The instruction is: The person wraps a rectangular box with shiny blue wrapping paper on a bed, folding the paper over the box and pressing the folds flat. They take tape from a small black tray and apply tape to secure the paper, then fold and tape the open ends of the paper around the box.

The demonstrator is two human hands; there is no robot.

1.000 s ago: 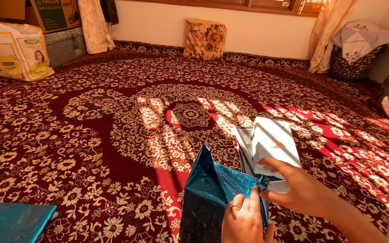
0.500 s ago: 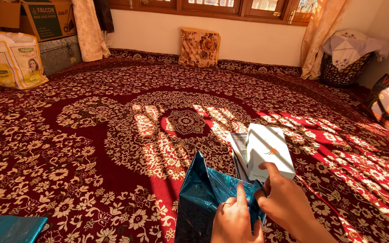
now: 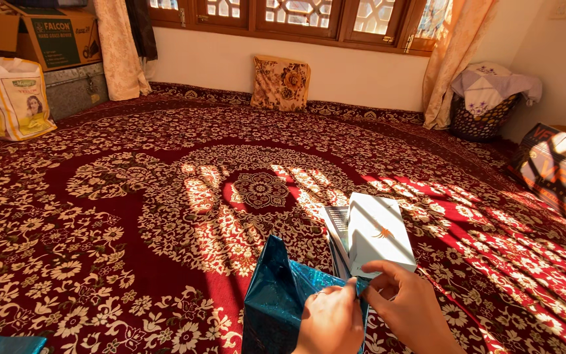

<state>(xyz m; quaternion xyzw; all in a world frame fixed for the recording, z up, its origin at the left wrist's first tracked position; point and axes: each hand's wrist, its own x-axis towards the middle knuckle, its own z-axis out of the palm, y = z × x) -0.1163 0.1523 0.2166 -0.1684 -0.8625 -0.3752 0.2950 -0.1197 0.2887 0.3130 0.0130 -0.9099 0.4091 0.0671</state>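
Note:
A pale flat box (image 3: 380,235) with a small orange mark stands upright on the red patterned carpet (image 3: 165,196), partly wrapped in shiny teal wrapping paper (image 3: 275,301). My left hand (image 3: 330,321) pinches the teal paper's upper edge against the box. My right hand (image 3: 406,307) grips the box's lower front, thumb and fingers meeting the left hand's fingertips at the paper's edge. The box's bottom part is hidden by paper and hands.
More teal paper (image 3: 4,343) lies at the bottom left. A white printed bag (image 3: 8,98), a cardboard box (image 3: 40,36) and a metal trunk (image 3: 76,88) stand at far left. A floral cushion (image 3: 282,82) leans on the wall; a basket (image 3: 483,108) and another carton (image 3: 558,172) are at right.
My view has tilted up, showing more wall and windows. My hands have closed together at the paper's edge on the box.

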